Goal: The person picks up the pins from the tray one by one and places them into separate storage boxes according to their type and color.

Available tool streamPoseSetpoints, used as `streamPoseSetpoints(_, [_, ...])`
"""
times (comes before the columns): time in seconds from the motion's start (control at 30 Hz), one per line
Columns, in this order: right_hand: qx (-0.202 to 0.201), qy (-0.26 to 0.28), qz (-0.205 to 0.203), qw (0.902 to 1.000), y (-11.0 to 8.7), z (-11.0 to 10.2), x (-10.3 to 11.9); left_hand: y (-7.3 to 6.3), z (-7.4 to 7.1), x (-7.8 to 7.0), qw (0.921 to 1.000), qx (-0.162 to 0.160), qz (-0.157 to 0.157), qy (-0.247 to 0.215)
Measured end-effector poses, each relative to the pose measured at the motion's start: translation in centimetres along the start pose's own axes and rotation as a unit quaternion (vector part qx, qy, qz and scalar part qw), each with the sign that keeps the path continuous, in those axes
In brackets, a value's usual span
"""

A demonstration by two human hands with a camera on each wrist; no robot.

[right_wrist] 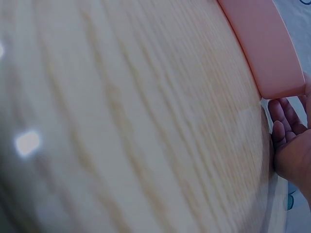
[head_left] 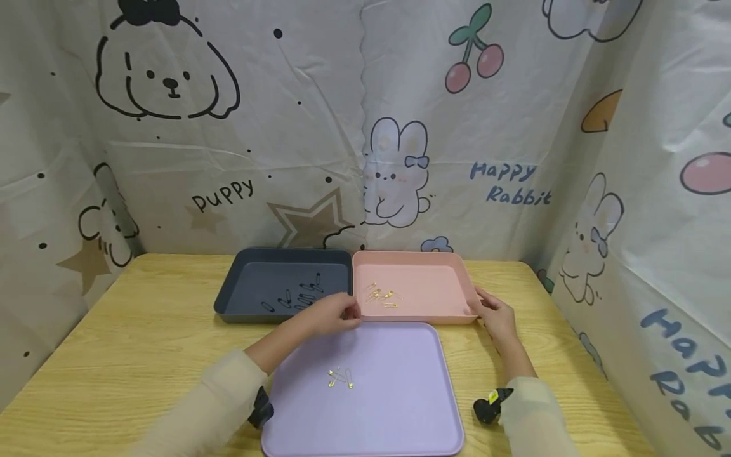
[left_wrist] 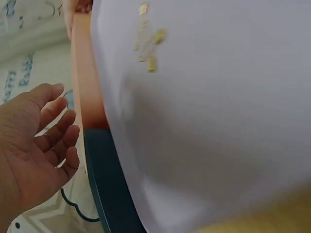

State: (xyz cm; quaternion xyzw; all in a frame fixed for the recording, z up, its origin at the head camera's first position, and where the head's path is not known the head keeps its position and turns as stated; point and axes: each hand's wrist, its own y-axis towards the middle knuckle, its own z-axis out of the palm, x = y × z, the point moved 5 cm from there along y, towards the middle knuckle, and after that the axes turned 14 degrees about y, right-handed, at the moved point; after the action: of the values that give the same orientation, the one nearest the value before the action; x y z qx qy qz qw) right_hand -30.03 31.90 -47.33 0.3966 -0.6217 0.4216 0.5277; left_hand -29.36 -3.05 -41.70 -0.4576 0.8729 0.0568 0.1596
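Note:
My left hand [head_left: 334,314] hovers at the near left corner of the pink tray [head_left: 417,319], above the seam with the dark grey tray [head_left: 251,317]. Its fingers are loosely bent, and the left wrist view shows the hand [left_wrist: 39,141] with nothing in it. At the pink tray's right side, my right hand [head_left: 499,320] holds the rim, thumb over the edge and fingers outside. Gold safety pins [head_left: 379,295] lie in the pink tray, black safety pins [head_left: 305,297] in the grey one. Several gold safety pins [head_left: 341,378] rest on the lilac tray [head_left: 394,406].
The grey and pink trays stand side by side at the back of the wooden table [head_left: 171,343]. The lilac tray lies in front of them. A printed cloth [head_left: 320,127] hangs behind the table and along both sides.

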Motion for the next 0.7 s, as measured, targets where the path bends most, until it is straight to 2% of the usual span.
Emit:
streamPoseSetpoints(0.1, [0.002, 0.000, 0.003, 1.0000, 0.0, 0.0, -0.2, -2.4, 0.5, 0.2, 0.9998, 0.012, 0.012, 0.010])
streamPoseSetpoints(0.23, [0.000, -0.005, 0.003, 1.0000, 0.2, -0.2, -0.4, -5.4, 1.6, 0.4, 0.9994, 0.002, 0.021, 0.027])
streamPoseSetpoints(0.33, [-0.003, -0.008, -0.001, 1.0000, 0.3, -0.4, -0.3, -7.0, 2.3, 0.3, 0.9992, -0.010, 0.020, 0.033])
streamPoseSetpoints(0.5, [0.001, -0.004, 0.004, 1.0000, 0.4, -0.4, -0.2, -8.5, 2.5, -0.2, 0.9991, -0.024, 0.014, 0.033])
streamPoseSetpoints(0.7, [-0.002, 0.001, 0.009, 1.0000, 0.4, -0.1, -0.3, -8.8, 2.8, 0.0, 0.9984, -0.016, -0.013, 0.053])
